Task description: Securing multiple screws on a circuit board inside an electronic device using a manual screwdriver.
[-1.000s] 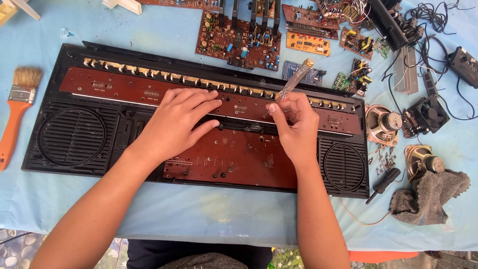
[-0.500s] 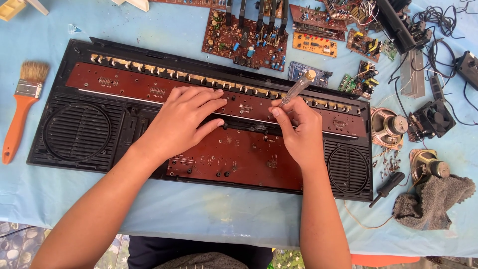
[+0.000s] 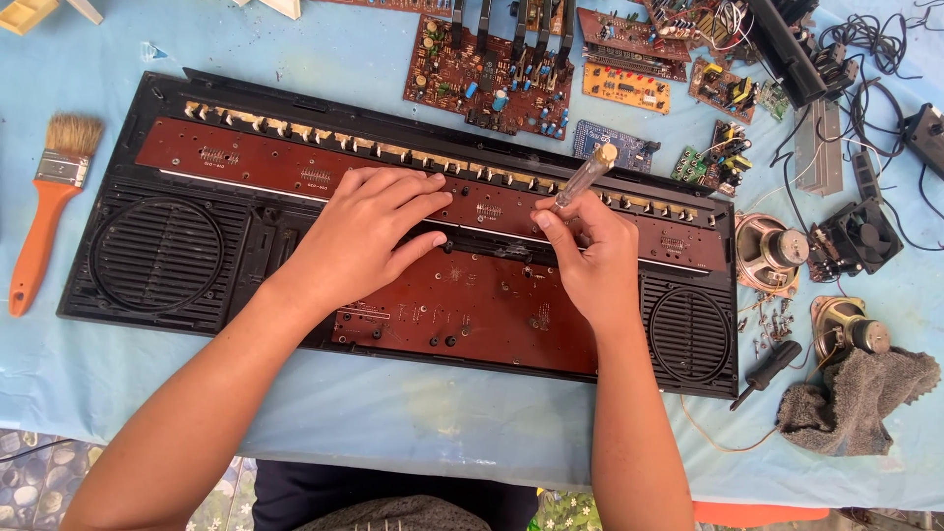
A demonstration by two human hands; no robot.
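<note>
The right hand [image 3: 590, 258] is closed around a screwdriver [image 3: 583, 178] with a clear handle, fingers pinched low on the shaft. The tool's long axis is tilted: its handle end points up and away toward the far right, while the tip end points down into the brown circuit board [image 3: 462, 300] and is hidden under the fingers. The left hand [image 3: 359, 236] lies open and flat, palm down, fingers spread across the same board just beside the right hand, pointing toward it.

Both hands rest over the middle of a long black stereo casing [image 3: 147, 295] that lies lengthwise left to right on the blue table cover [image 3: 295, 59], with a round speaker grille at each end. Beyond it lie loose circuit boards [image 3: 492, 74]. An orange-handled paintbrush [image 3: 44, 216] lies to the left, its bristles pointing away. To the right are two loose speakers [image 3: 770, 251], a small fan [image 3: 854, 239], a black-handled screwdriver [image 3: 767, 372] and a grey rag [image 3: 855, 398].
</note>
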